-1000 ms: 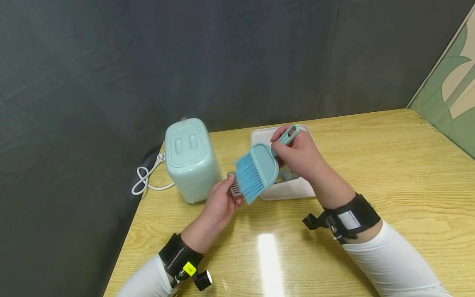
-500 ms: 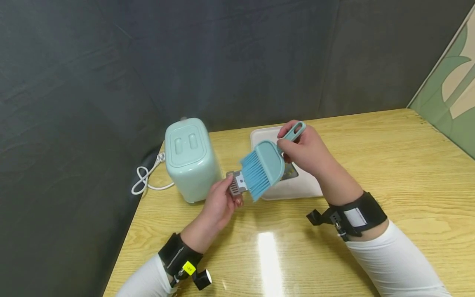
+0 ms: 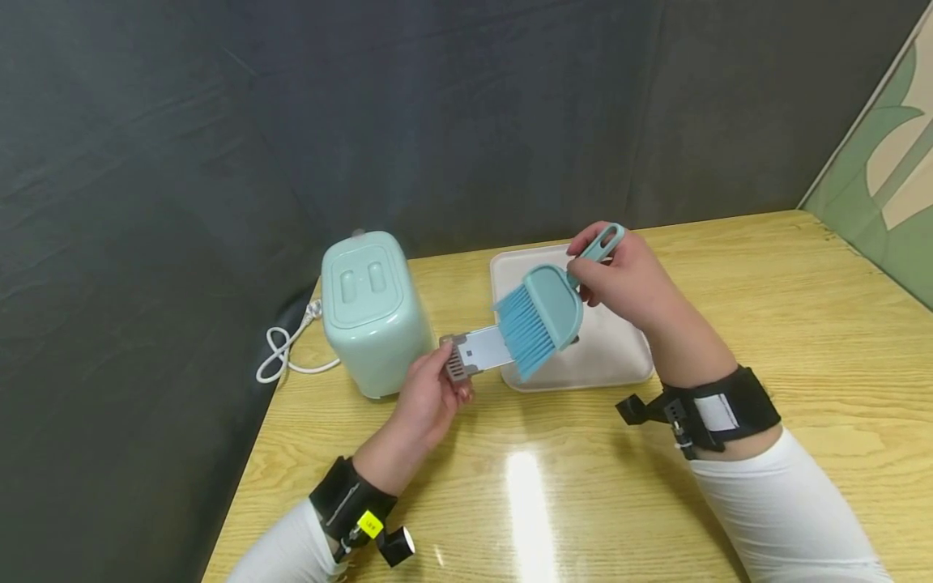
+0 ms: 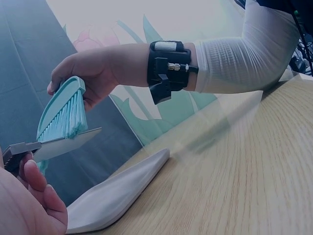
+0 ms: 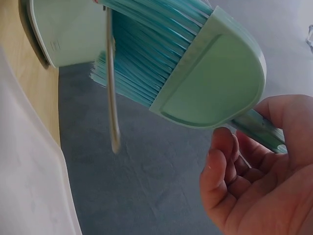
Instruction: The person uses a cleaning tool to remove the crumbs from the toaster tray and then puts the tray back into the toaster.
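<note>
My left hand (image 3: 426,397) pinches the grey slotted end of a flat metal crumb tray (image 3: 484,348), thumb on top. In the left wrist view the crumb tray (image 4: 73,142) shows nearly edge-on, raised above the table. My right hand (image 3: 619,279) grips the handle of a light-blue hand brush (image 3: 555,304). Its bristles lie across the crumb tray and hide the far part of it. The right wrist view shows the brush (image 5: 215,81) close up, bristles against the thin edge of the crumb tray (image 5: 111,98). A shallow white tray (image 3: 605,356) lies below both.
A mint-green toaster (image 3: 379,324) with a lid on top stands just left of my left hand. Its white cord (image 3: 280,356) loops on the wooden table (image 3: 765,324) to the left. A dark curtain (image 3: 474,121) hangs behind the table.
The brush has moved right and away from my left hand along the crumb tray, uncovering more of its metal surface. My left hand stays nearly still.
</note>
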Motion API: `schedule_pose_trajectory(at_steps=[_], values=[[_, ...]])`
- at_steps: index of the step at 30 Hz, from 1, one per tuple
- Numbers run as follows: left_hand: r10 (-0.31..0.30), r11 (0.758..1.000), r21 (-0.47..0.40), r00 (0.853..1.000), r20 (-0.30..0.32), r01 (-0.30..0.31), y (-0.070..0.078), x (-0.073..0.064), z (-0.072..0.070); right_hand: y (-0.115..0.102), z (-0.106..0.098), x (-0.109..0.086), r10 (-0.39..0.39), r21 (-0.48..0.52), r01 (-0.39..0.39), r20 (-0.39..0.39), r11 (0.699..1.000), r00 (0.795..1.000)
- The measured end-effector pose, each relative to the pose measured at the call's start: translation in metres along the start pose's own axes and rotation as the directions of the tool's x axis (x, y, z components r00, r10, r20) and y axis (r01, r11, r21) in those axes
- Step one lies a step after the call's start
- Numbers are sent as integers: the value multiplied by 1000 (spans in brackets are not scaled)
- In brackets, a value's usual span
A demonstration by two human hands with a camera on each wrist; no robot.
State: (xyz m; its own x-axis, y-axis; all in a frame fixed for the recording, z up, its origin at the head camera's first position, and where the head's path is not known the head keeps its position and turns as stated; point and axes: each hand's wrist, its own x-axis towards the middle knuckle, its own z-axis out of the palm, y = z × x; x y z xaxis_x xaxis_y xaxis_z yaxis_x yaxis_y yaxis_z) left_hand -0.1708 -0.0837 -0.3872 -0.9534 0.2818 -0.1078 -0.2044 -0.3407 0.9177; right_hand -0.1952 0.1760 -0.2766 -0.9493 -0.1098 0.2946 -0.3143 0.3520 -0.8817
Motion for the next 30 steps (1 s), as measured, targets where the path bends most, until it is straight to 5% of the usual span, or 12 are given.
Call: schedule_pose_trajectory(at_steps=[13, 30], values=[[2, 1000, -10, 1000, -24, -2, -1, 3, -3, 5, -10, 2, 9, -35, -10, -37, 999, 999], [-4, 1000, -18, 998, -55, 3, -5, 8, -8, 38, -21, 15, 2, -78, -9, -89, 997, 996]])
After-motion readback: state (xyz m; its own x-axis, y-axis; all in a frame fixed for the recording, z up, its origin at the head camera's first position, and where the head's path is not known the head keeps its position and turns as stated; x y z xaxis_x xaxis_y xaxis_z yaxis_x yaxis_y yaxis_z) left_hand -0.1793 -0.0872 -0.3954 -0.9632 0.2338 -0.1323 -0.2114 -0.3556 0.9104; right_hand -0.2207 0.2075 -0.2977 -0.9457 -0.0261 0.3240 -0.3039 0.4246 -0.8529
